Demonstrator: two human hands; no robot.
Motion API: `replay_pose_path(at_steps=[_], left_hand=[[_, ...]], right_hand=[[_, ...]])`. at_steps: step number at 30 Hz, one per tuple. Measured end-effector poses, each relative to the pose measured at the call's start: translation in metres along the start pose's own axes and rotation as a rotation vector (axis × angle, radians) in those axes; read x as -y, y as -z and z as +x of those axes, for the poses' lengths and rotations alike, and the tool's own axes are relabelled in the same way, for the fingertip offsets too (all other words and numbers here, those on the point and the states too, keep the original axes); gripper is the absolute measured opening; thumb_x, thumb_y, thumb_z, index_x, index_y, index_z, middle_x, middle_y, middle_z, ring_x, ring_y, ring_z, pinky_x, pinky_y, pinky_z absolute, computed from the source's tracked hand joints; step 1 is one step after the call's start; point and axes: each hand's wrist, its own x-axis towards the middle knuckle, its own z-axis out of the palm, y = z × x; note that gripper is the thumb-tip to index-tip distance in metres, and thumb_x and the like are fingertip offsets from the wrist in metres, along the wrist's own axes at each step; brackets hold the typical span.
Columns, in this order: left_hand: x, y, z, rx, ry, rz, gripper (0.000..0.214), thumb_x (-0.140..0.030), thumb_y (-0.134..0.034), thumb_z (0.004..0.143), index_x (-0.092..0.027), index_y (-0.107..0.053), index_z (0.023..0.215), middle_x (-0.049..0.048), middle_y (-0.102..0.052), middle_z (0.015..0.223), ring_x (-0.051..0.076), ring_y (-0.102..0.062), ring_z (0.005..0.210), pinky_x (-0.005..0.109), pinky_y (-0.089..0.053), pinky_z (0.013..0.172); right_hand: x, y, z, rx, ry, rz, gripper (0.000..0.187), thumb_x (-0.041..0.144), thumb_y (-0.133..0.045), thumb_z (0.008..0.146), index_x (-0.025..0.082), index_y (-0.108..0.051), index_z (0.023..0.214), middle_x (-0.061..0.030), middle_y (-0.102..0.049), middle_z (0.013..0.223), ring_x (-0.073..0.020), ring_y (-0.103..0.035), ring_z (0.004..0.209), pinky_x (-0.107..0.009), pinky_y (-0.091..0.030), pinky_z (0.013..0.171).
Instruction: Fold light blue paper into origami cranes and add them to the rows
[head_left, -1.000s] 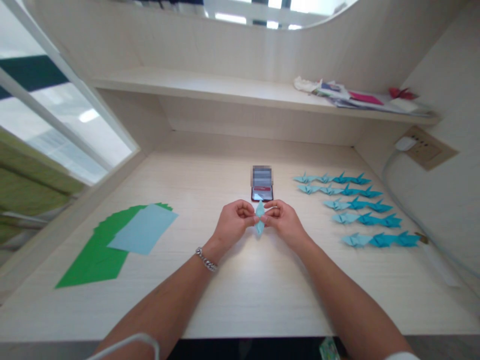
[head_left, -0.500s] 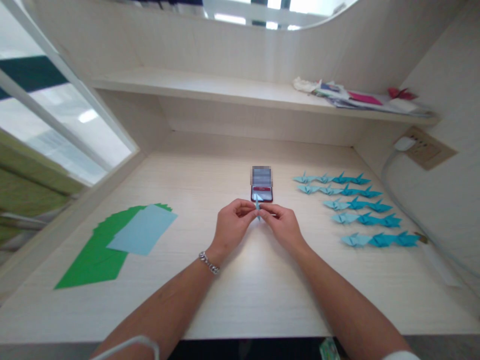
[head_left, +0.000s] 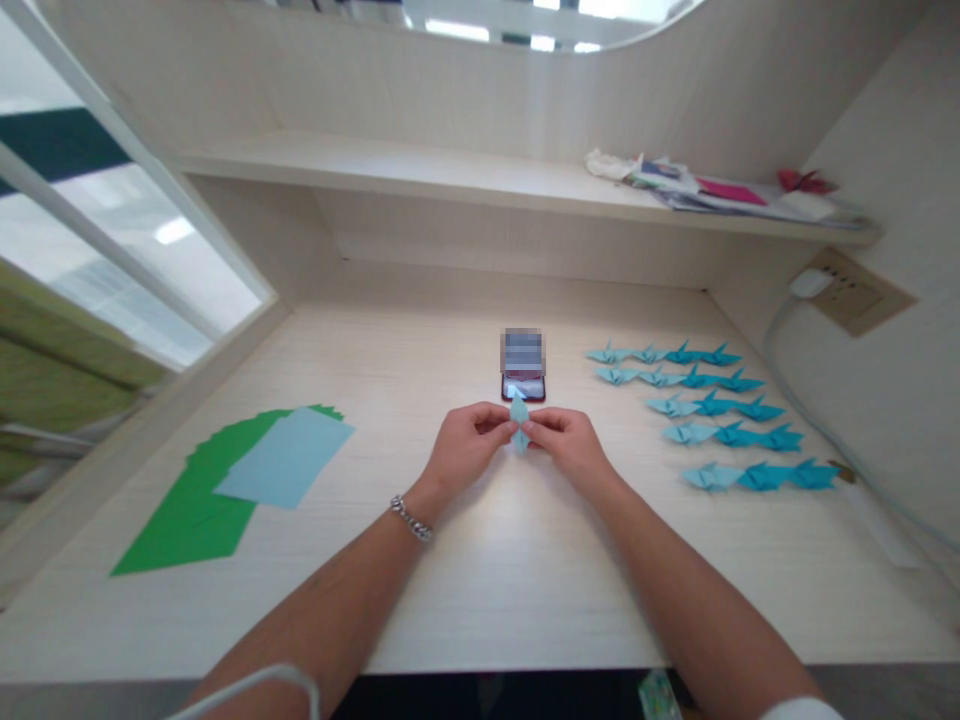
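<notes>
Over the middle of the pale wooden desk (head_left: 480,600), my left hand (head_left: 465,450) and my right hand (head_left: 571,447) meet fingertip to fingertip. Both pinch a small, partly folded light blue paper piece (head_left: 519,420) that stands upright between them. A silver bracelet (head_left: 411,519) sits on my left wrist. Just beyond the paper lies a phone (head_left: 523,368) with its screen lit.
Several folded blue paper cranes (head_left: 712,420) lie in rows at the right. A light blue sheet (head_left: 289,460) rests on a stack of green sheets (head_left: 195,515) at the left. Papers (head_left: 712,195) clutter the shelf above. A cable (head_left: 840,440) runs from a wall socket (head_left: 851,290).
The folded paper looked long a second ago, then turned edge-on and narrow, and now shows broader and shorter again. Both hands stayed in the same spot, fingers shifting on it.
</notes>
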Motion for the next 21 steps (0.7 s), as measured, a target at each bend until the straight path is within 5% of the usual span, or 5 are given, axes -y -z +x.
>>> replay_pose_path(at_steps=[12, 21], left_hand=[[-0.012, 0.001, -0.002, 0.093, 0.161, -0.224, 0.018, -0.019, -0.072, 0.066, -0.013, -0.070, 0.083, 0.0055, -0.071, 0.076, 0.014, -0.065, 0.067, 0.031, -0.056, 0.069], [-0.010, 0.002, -0.001, 0.082, 0.148, -0.394, 0.010, -0.017, -0.072, 0.066, -0.013, -0.069, 0.074, 0.0027, -0.067, 0.070, 0.013, -0.063, 0.064, 0.030, -0.056, 0.067]], right_hand=[[0.010, 0.003, -0.003, 0.000, -0.142, 0.225, 0.023, 0.024, -0.080, 0.053, 0.018, -0.071, 0.073, -0.0022, -0.069, 0.068, -0.0146, -0.063, 0.060, -0.028, -0.052, 0.060], [0.015, 0.004, -0.006, 0.072, -0.167, 0.311, 0.024, 0.026, -0.080, 0.054, 0.016, -0.072, 0.074, -0.0037, -0.069, 0.069, -0.0156, -0.064, 0.064, -0.032, -0.053, 0.067]])
